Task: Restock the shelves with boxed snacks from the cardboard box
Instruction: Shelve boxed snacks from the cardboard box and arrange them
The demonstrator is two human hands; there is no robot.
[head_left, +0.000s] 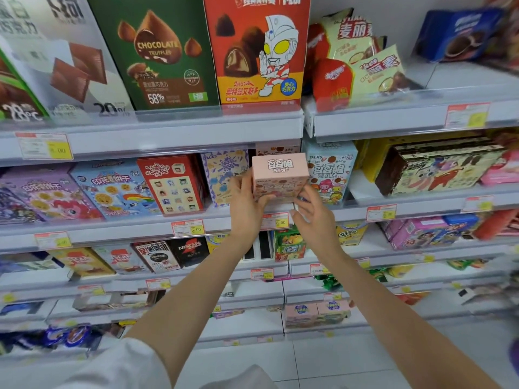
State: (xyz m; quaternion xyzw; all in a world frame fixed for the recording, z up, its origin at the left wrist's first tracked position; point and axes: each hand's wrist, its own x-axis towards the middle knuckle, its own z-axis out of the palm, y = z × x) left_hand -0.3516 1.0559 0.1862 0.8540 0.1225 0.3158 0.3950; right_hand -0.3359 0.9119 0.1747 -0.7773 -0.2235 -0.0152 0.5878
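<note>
A pink snack box [279, 175] stands at the front edge of the second shelf [118, 230], between a purple-white box [223, 175] and a light blue box [330, 169]. My left hand [247, 203] grips the pink box's left side, thumb on its front. My right hand [311, 211] is at its lower right corner, fingers loosely spread and touching it. The cardboard box is out of view.
Large chocolate boxes [165, 51] fill the top shelf, with snack bags [362, 60] to the right. Coffee boxes [157, 256] sit on the shelf below the hands. More pink boxes [317, 314] lie on a low shelf. White floor tiles [323, 360] are underneath.
</note>
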